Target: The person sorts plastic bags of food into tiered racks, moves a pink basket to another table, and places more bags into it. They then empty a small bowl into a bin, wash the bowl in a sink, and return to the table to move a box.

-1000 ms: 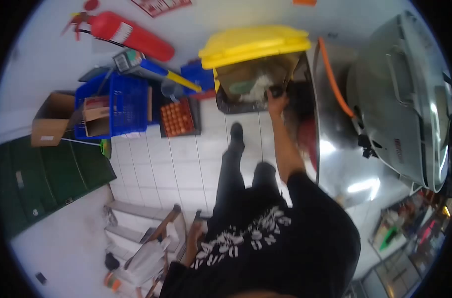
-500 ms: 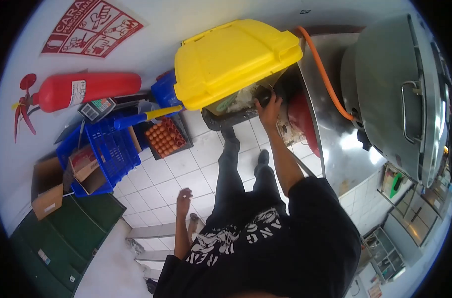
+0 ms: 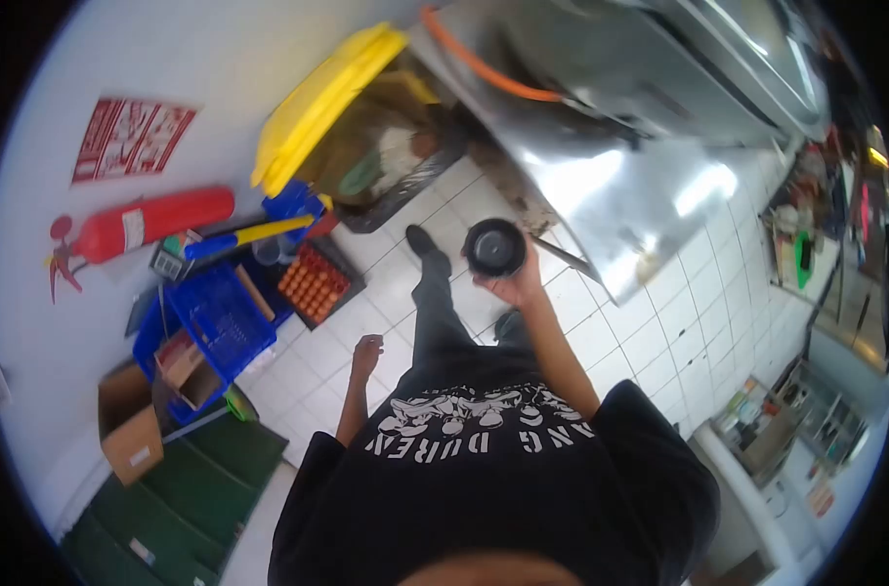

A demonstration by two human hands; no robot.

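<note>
My right hand (image 3: 511, 284) holds a small black bowl (image 3: 493, 246) in front of my body, its opening turned up toward the camera and looking empty. My left hand (image 3: 367, 353) hangs at my side with loosely curled fingers and nothing in it. Beyond the bowl stands a bin with a raised yellow lid (image 3: 319, 100) and a dark liner, holding food scraps (image 3: 391, 156). My dark trousers and shoes show below on the white tiled floor (image 3: 620, 342).
A steel counter (image 3: 601, 176) with an orange hose (image 3: 484, 68) runs along the right. On the left are a red fire extinguisher (image 3: 147, 225), blue crates (image 3: 215, 317), a tray of eggs (image 3: 313, 283), cardboard boxes (image 3: 127, 435) and a green surface (image 3: 171, 508).
My right hand has pulled back from the bin's opening with the black bowl and now holds it near my waist. The view has swung, and I have stepped away from the bin.
</note>
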